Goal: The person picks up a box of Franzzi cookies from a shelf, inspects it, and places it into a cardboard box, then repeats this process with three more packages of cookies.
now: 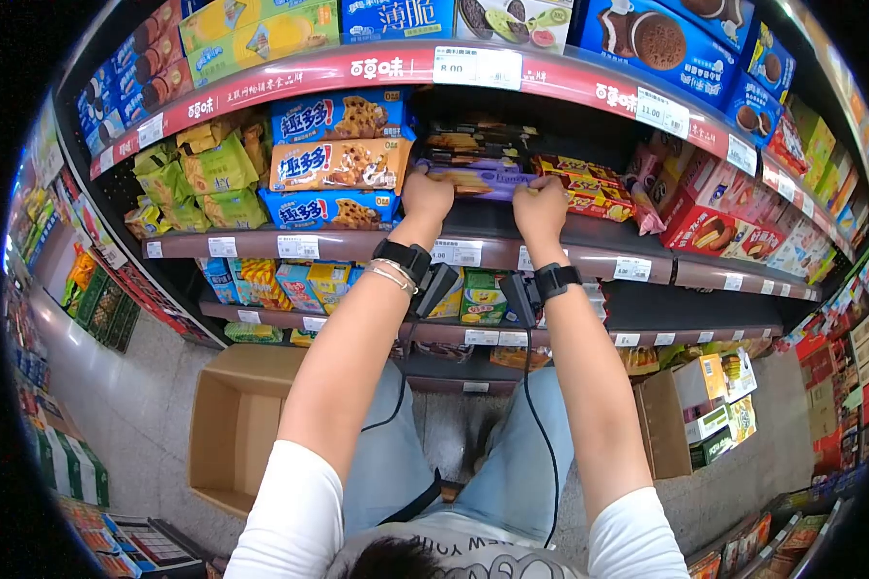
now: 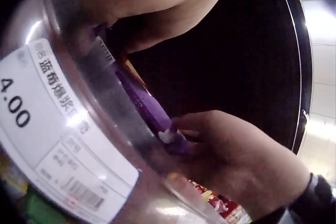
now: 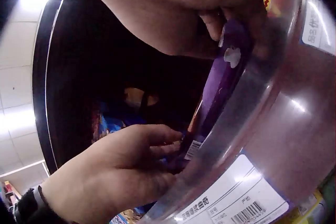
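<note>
A purple packet [image 1: 483, 181] lies at the front of the middle shelf, with dark packets [image 1: 473, 140] behind it. My left hand [image 1: 427, 198] grips its left end and my right hand [image 1: 543, 207] grips its right end. In the left wrist view the purple packet [image 2: 144, 103] runs between the left hand [image 2: 152, 3] and the right hand [image 2: 231, 155], close behind the shelf lip. The right wrist view shows the same packet [image 3: 218, 85], its ends pinched by the left hand [image 3: 115, 171] and right hand [image 3: 194, 14].
Blue and orange cookie packs [image 1: 338, 166] stand left of the hands; red and yellow packs [image 1: 584, 188] lie to the right. The upper shelf edge [image 1: 386, 68] overhangs both hands. Below are a lower shelf [image 1: 348, 323], an open carton [image 1: 241, 415] and another box of packs [image 1: 661, 425].
</note>
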